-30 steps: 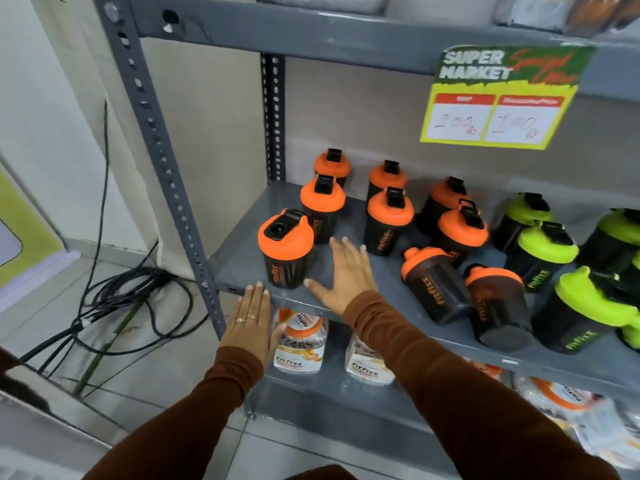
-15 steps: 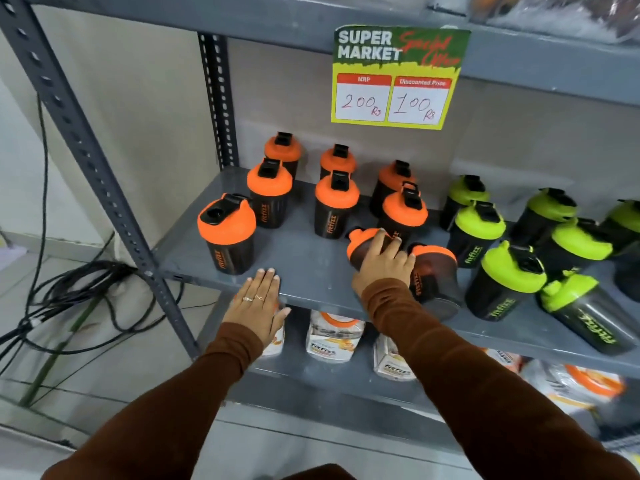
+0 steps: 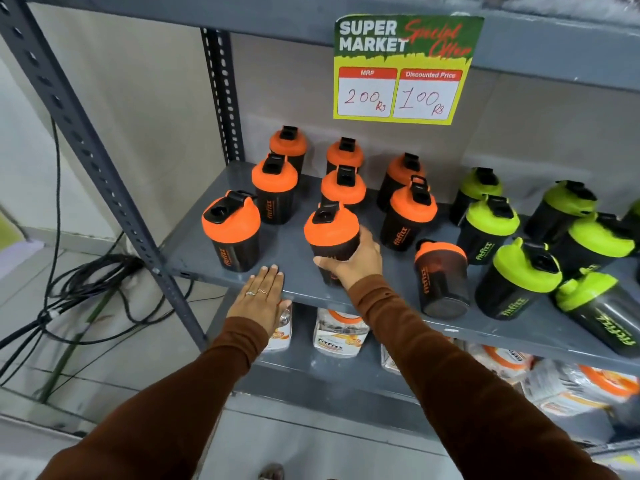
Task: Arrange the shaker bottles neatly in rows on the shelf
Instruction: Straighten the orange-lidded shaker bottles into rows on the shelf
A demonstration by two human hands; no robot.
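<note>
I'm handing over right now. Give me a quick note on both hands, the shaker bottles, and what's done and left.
Right hand grips an upright orange-lidded bottle at the shelf front.
Left hand rests flat on the shelf edge, empty.
Done: seven orange bottles stand in rough rows.
Left: set the held bottle down, right the tipped orange bottle, straighten the green bottles, one of them lying tipped.

Shaker bottles (image 3: 408,216) stand on shelf (image 3: 287,251) – packets (image 3: 341,336) below, price sign (image 3: 403,69) above
</note>
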